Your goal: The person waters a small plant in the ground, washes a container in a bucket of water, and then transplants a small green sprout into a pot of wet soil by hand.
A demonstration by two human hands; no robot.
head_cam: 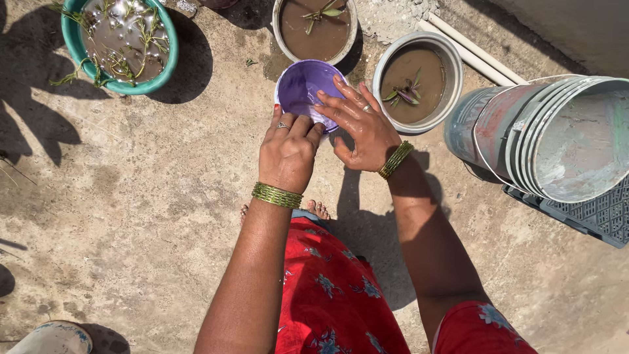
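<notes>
Small purple bowl (303,86) held above the concrete ground (151,216), just above frame centre. Left hand (286,153) at the bowl's 6 o'clock rim, fingers curled over the edge, gripping; ring on one finger, green bangles (277,195) at the wrist. Right hand (359,124) at the bowl's 4 o'clock, fingers spread and laid flat across the rim and inside wall, touching rather than clenched; ring and green bangles (395,159) likewise. Bowl interior looks wet; contents cannot be told.

Round the bowl: grey pot (315,27) of muddy water with a cutting at 12 o'clock, nearly touching; second grey pot (419,80) with a purple-green cutting at 3 o'clock, just beside. Teal tub (120,43) with sprigs in water at 10 o'clock, well apart. Stacked pale buckets (553,134) tilted on a dark crate (593,216), far at 3 o'clock. White pipes (472,51) at 2 o'clock. Red floral garment (334,295) and bare toes (318,208) at 6 o'clock.
</notes>
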